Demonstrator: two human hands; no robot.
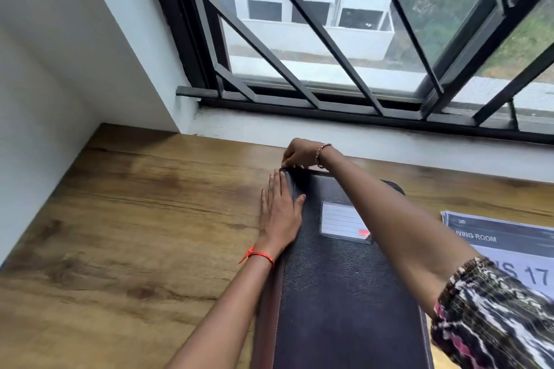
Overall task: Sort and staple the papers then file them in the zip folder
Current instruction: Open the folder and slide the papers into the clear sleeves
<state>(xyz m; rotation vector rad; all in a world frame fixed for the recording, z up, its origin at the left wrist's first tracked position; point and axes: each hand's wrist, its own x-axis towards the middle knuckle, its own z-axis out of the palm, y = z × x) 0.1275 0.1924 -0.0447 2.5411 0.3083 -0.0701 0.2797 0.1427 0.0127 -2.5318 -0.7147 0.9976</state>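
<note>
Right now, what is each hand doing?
Left hand: open, pressed flat on the folder.
Right hand: pinching the folder's far corner, probably the zip pull.

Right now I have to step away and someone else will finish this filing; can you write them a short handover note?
Left hand: flat, fingers straight, pressing the zip folder's far left edge.
Right hand: reaches across, fingers pinching at the folder's far left corner; zip pull hidden.
The folder lies flat on the table; printed papers lie on the table to its right, outside it.
Done: unclear whether papers are stapled or zip is open.
Left: file those papers, zip the folder.
</note>
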